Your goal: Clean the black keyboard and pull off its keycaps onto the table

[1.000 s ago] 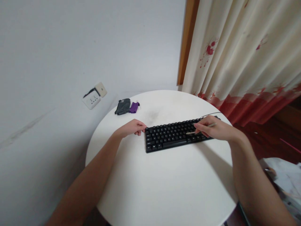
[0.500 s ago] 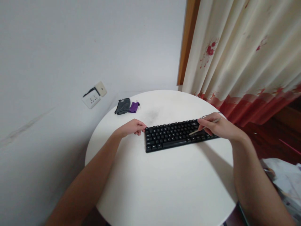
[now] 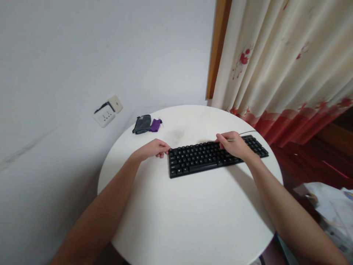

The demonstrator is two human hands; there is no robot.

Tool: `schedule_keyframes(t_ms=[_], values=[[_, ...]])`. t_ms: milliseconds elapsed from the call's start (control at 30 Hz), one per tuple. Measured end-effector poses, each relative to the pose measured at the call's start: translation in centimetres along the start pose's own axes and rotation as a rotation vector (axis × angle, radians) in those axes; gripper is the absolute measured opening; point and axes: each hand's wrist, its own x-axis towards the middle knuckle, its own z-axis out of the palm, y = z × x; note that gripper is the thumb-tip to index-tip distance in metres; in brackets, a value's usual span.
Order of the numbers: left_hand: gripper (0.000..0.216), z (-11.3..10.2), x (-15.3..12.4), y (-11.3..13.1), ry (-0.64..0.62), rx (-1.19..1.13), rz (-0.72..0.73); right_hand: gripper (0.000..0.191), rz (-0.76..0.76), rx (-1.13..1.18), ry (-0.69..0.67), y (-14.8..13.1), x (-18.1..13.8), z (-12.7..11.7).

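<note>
A: Starting w/ the biggest: cream curtain (image 3: 275,55) w/ red flowers hangs on the right; below it, a round white counter (image 3: 193,221) set against a bare wall.
B: On the counter?
A: Black keyboard (image 3: 204,162) lies across the far half, approx. centre to right.
B: Hands?
A: Left hand (image 3: 153,149) sits at the keyboard's left end; fingers curled in, tips touching the far-left corner; can't tell if they pinch it. Right hand (image 3: 234,145) rests over the keys, right of the middle.
B: Smaller bits?
A: White wall socket (image 3: 106,114) on the wall, left of the counter; grey pouch (image 3: 142,124) at the far-left rim, w/ a purple item (image 3: 155,125) just beside it on its right; both well apart from the hands.
B: Smallest?
A: Thin pale tool (image 3: 231,140); right fingers closed round it, pen-style; only a short length shows by the knuckles, tip hidden. Also a thin cable (image 3: 248,132) curving off the keyboard's far-right corner.
</note>
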Motion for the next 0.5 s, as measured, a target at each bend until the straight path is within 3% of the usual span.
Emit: schedule_keyframes(t_ms=[500], values=[[0.035,0.0,-0.1,0.2,-0.007,0.009,0.003,0.047,-0.026,-0.106,-0.132,-1.2,-1.0,-2.5]])
